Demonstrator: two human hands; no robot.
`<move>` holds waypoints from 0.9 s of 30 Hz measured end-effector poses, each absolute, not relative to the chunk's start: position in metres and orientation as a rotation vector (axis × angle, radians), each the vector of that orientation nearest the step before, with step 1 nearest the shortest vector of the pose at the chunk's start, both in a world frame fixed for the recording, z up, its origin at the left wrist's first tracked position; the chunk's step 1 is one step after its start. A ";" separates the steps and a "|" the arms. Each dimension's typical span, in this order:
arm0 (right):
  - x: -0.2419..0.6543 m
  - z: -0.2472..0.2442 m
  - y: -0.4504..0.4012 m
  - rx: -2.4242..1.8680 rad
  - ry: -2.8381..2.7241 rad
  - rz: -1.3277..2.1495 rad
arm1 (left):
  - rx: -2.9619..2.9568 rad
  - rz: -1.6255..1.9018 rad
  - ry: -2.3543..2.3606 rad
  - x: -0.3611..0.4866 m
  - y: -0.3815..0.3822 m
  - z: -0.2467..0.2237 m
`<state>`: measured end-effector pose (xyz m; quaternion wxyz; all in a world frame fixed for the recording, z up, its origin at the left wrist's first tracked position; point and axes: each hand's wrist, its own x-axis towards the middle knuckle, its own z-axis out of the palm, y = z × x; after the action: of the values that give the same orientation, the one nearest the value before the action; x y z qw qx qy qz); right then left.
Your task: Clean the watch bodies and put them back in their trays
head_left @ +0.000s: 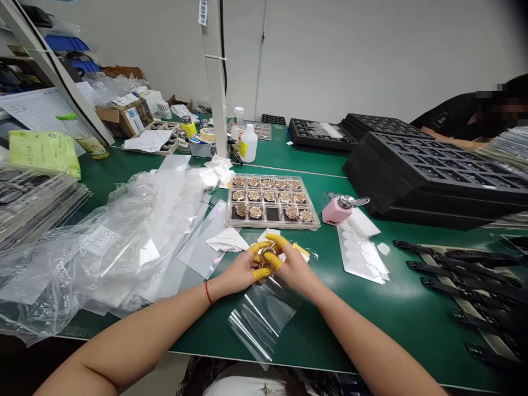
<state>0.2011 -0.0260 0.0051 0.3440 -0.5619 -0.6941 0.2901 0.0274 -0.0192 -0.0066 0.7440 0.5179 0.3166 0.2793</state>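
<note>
Watch part (pixel 269 249): round, gold-toned; gripped by fingertips of left hand (pixel 241 270) and right hand (pixel 297 268), just short of tray. Mostly hidden by fingers; tilt and facing unreadable.
Tray (pixel 274 224): clear plastic, compartmented, three rows; lay flat on table (pixel 317 341).
Tray pieces (pixel 269 196): similar round gold-toned units. Front row, middle compartment showed dark lining only; leftmost piece there sat tilted.
Clear film (pixel 264 316): glossy, slightly curled, under hands, reached table's near edge.
</note>
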 end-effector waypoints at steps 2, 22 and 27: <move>0.204 0.010 0.004 -1.531 -1.674 0.646 | 1.145 0.685 0.749 0.023 -0.016 -0.005; 0.195 0.098 0.000 -1.084 -1.345 1.023 | 1.306 0.808 0.719 -0.031 -0.071 0.054; 0.195 0.106 0.016 -0.968 -1.015 1.146 | 1.376 1.100 1.015 -0.061 -0.101 0.045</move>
<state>0.1954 0.0163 0.1062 0.6173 -0.4207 -0.4408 0.4977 -0.0610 -0.1012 0.0450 0.5263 0.5754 0.4247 0.4600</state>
